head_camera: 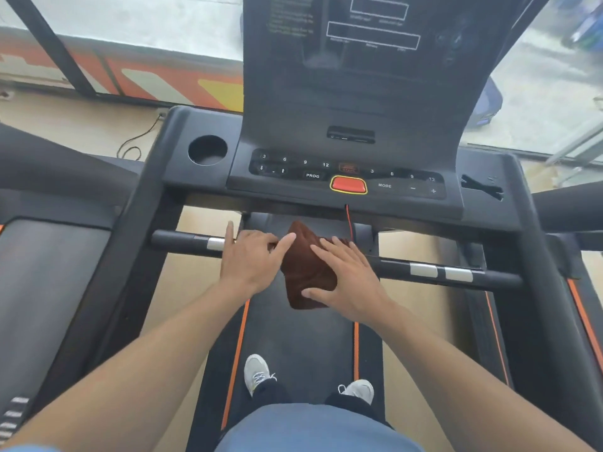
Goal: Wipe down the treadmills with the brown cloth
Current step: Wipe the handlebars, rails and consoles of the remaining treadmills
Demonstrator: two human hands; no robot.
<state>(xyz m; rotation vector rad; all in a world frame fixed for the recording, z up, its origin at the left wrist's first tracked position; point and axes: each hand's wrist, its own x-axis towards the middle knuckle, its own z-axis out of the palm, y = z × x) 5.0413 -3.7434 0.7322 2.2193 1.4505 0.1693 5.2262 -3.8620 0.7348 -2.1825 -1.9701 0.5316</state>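
I am pressing my right hand [346,282], fingers spread flat, on the soft, light brown cloth [306,272] draped over the treadmill's handlebar [456,274], left hand [251,259] fingers straight, steadying its edge.

Bright daylight through windows [137,31] ahead, overexposed. Console screen [368,31] soft, text unreadable. Wide-angle bending at edges; slight overall blur.

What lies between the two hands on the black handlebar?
In the head view, the folded brown cloth lies between the left hand and the right hand, draped over the black handlebar; both hands touch it.
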